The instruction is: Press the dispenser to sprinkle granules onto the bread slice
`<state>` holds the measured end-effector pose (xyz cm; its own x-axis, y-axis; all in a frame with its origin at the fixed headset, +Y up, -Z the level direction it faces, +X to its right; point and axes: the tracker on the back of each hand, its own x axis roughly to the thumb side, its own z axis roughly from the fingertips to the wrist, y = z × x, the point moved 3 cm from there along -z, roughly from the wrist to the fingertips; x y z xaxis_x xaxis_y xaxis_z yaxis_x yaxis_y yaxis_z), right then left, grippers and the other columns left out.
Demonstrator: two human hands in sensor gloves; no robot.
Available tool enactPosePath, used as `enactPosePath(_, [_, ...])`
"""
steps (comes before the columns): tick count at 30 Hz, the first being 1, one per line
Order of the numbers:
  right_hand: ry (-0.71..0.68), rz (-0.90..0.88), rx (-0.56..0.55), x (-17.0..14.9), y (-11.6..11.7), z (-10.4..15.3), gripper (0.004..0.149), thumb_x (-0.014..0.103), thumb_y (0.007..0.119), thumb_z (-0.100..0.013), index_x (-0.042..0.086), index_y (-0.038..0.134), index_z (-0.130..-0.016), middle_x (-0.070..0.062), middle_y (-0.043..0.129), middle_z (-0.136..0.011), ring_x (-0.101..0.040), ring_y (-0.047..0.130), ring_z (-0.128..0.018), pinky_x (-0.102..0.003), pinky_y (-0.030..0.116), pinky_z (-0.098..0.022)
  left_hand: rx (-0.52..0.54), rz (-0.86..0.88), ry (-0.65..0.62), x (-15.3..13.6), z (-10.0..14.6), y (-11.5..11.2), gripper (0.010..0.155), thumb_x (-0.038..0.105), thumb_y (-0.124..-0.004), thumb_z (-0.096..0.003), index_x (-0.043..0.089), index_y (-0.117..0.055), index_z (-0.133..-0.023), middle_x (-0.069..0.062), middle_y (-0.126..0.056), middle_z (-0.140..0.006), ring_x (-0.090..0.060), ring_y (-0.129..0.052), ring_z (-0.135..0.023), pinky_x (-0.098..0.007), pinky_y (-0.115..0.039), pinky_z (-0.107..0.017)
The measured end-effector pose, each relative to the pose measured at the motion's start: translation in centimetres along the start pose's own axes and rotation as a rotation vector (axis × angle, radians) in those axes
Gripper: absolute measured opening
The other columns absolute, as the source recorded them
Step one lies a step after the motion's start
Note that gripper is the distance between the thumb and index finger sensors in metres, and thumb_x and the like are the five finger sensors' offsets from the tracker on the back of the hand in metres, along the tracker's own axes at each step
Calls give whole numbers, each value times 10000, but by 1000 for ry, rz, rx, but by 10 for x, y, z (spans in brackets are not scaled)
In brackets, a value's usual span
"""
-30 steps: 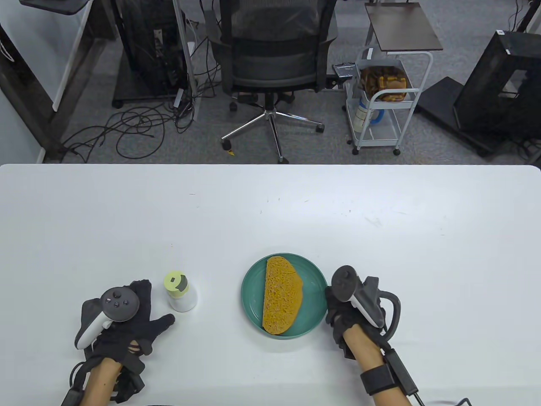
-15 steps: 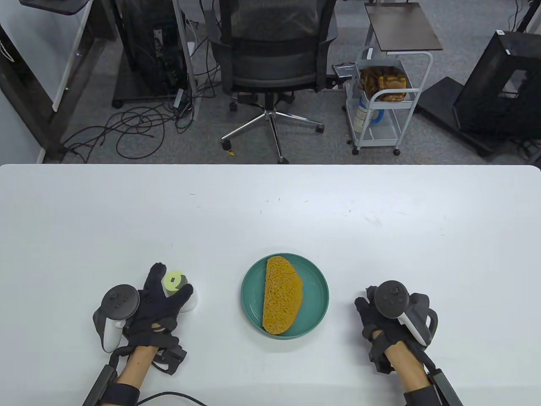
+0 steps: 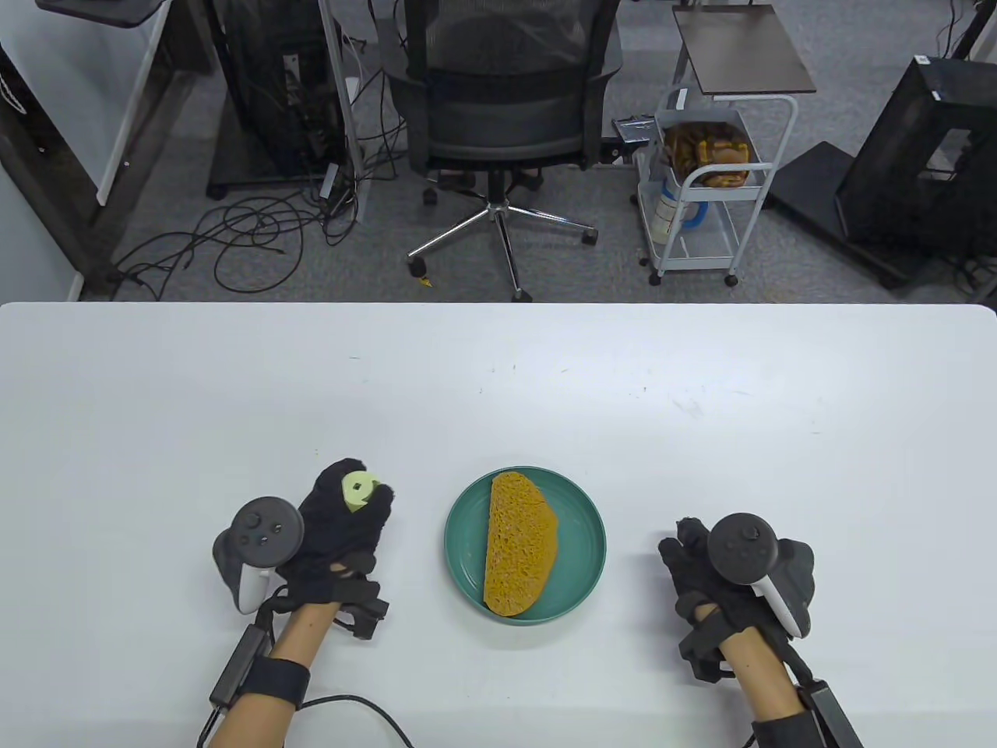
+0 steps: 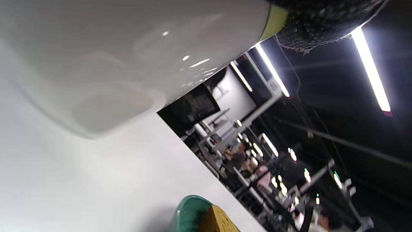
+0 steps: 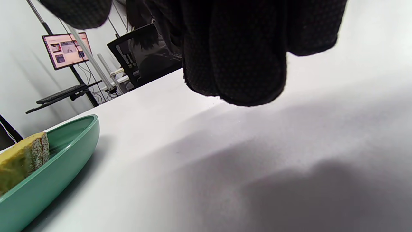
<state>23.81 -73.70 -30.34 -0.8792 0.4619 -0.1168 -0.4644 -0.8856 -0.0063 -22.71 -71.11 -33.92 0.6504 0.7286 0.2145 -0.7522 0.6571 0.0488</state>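
Observation:
My left hand (image 3: 343,522) grips the white dispenser with a pale green cap (image 3: 358,489) and holds it off the table, left of the plate. In the left wrist view the dispenser's white body (image 4: 128,48) fills the upper left, its base clear of the table. A brown bread slice (image 3: 518,552) lies on a green plate (image 3: 580,514); both show at the bottom of the left wrist view (image 4: 222,222) and at the left of the right wrist view (image 5: 22,158). My right hand (image 3: 701,576) rests empty on the table to the right of the plate, fingers hanging down (image 5: 238,64).
The white table (image 3: 498,374) stretches wide behind the plate. Beyond its far edge stand an office chair (image 3: 498,101), a white cart (image 3: 701,179) and loose floor cables (image 3: 249,234).
My left hand closed around the dispenser, lifted it and carried it right toward the plate. My right hand left the plate's rim and settled further right.

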Motion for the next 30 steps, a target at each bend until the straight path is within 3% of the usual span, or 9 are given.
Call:
enactPosePath(6, [-15, -16, -4, -1, -4, 1, 595, 422, 734, -433, 12, 728, -865, -241, 940, -732, -386, 974, -466, -601, 722, -489, -138, -582, -276, 105, -40, -49, 669, 589, -835, -514, 167, -609, -982, -172, -767, -934, -373, -866, -819, -595, -517, -827])
enactPosePath(10, [-42, 5, 2, 1, -3, 4, 594, 423, 732, -435, 13, 728, -865, -239, 941, -731, -385, 976, -465, -599, 723, -490, -271, -1426, -615, 152, -39, -132, 670, 603, -828, -499, 201, -597, -983, -150, -761, -946, -341, -867, -841, -579, -524, -839])
enactPosePath(12, [-54, 10, -4, 4, -4, 5, 595, 423, 733, -434, 12, 728, -865, -240, 941, -731, -385, 975, -466, -601, 723, -489, -125, -1954, -793, 149, -31, -170, 662, 644, -774, -479, 266, -558, -978, -62, -744, -966, -262, -873, -869, -530, -568, -857])
enactPosePath(13, [-59, 13, -3, 5, -4, 5, 595, 422, 733, -434, 12, 728, -865, -238, 942, -731, -385, 976, -465, -601, 723, -489, -112, -2040, -859, 148, -28, -180, 654, 657, -762, -466, 295, -557, -970, -30, -750, -966, -230, -883, -872, -507, -588, -863])
enactPosePath(15, [-66, 16, -5, 6, -5, 5, 595, 423, 733, -434, 12, 727, -865, -238, 941, -732, -385, 975, -467, -600, 723, -490, -307, -1950, -859, 143, -29, -194, 656, 640, -777, -472, 278, -561, -975, -52, -744, -966, -252, -877, -869, -522, -583, -853])
enactPosePath(17, [-69, 17, -8, 5, -5, 5, 595, 424, 732, -435, 13, 728, -865, -239, 942, -730, -384, 977, -464, -600, 724, -489, -274, -1905, -827, 145, -30, -191, 656, 642, -774, -471, 281, -560, -974, -49, -746, -965, -246, -881, -866, -519, -588, -853])
enactPosePath(20, [-70, 3, -12, 4, -8, 5, 595, 424, 731, -434, 13, 729, -864, -236, 943, -730, -382, 978, -463, -599, 726, -487, -254, -1569, -615, 145, -40, -159, 656, 643, -770, -471, 276, -563, -974, -50, -752, -962, -246, -890, -861, -521, -596, -848])
enactPosePath(24, [-70, -40, -18, 3, -12, 5, 588, 417, 733, -436, 13, 729, -864, -236, 943, -729, -382, 978, -463, -599, 726, -487, -157, -690, -181, 100, -49, -77, 658, 619, -795, -489, 241, -580, -984, -91, -758, -957, -290, -884, -849, -550, -580, -835])
enactPosePath(30, [-63, -64, -10, 2, -12, 5, 592, 423, 731, -436, 14, 730, -863, -236, 944, -728, -381, 979, -462, -598, 727, -486, -82, 189, 210, 9, -27, -33, 663, 584, -832, -517, 199, -586, -997, -140, -741, -958, -347, -852, -841, -586, -532, -819])
